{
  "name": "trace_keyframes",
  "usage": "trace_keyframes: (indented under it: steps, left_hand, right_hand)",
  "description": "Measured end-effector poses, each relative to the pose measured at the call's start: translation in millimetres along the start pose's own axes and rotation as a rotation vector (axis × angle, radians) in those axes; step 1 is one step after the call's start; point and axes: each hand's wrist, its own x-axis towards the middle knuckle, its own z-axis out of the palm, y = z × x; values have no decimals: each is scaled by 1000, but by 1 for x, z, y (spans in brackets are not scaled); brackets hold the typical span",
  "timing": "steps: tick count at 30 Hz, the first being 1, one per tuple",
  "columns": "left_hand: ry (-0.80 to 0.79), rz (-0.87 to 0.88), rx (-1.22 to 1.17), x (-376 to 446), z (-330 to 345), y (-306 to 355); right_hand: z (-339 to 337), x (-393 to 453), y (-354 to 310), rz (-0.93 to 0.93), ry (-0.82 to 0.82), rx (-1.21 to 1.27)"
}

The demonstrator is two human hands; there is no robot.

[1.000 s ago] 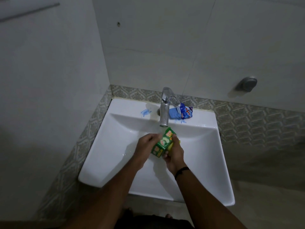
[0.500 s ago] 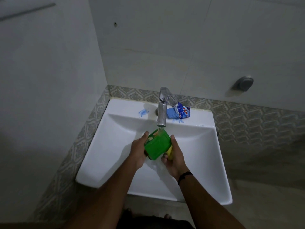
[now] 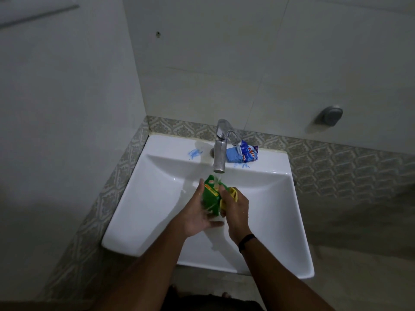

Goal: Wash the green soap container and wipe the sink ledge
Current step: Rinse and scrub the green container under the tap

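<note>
The green soap container (image 3: 211, 195) is held over the white sink (image 3: 157, 198), right under the running water of the chrome tap (image 3: 220, 151). My left hand (image 3: 197, 213) cups it from the left and below, fingers spread along its side. My right hand (image 3: 235, 207) grips it from the right, together with a yellow piece (image 3: 232, 196) pressed against the container. A label with red and yellow print faces up on the container's top. The sink ledge (image 3: 175, 147) behind the basin carries blue smears (image 3: 194, 153).
A blue soap packet (image 3: 243, 154) lies on the ledge just right of the tap. Patterned tiles (image 3: 336, 162) border the sink at the back and left. A round metal fitting (image 3: 331, 115) sticks out of the right wall. Grey walls close in on the left and behind.
The container has been turned in my hands under the stream: its plain green side faced up half a second ago, now the labelled end points to the tap. My left hand slid lower.
</note>
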Motion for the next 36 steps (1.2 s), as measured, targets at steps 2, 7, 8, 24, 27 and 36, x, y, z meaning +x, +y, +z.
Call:
trace_keyframes:
  steps: [2,7,8,24,27,36]
  left_hand:
    - [28,76,71,3,5,-3]
    - [186,174,64,13,11,-6]
    - [203,199,73,13,10,-5]
    - [379,214,162,5,-10,9]
    - [373,213,201,4,-10,11]
    - [347,273,272,10,3,15]
  right_hand:
    - [1,0,-1,13,-20,-13]
    - [4,0,2,14,-149,-156]
    - [5,0,1,22,-188,-150]
    - [52,38,-21,133,-137,-303]
    - [53,41,-17,98,-144,-265]
    - [38,47,-4,43,-22,-210]
